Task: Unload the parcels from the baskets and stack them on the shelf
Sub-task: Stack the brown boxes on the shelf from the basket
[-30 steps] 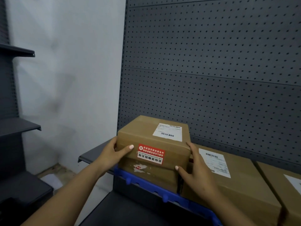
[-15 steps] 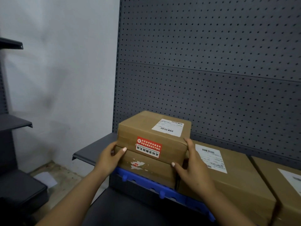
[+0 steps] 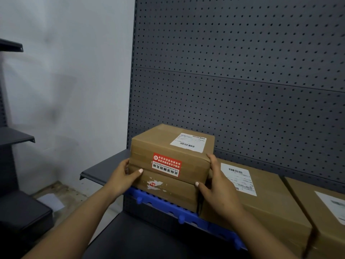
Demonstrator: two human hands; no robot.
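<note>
The brown cardboard parcel with a red sticker (image 3: pixel 172 152) is clamped between the left hand (image 3: pixel 124 176) and right hand (image 3: pixel 216 186), resting on another brown box (image 3: pixel 171 193) under the grip. It should be squared with that box's edges before it is released.

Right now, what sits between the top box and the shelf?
Head view: a second box lies under the top box, resting on the shelf. Both hands, left and right, hold the stack's sides.
</note>
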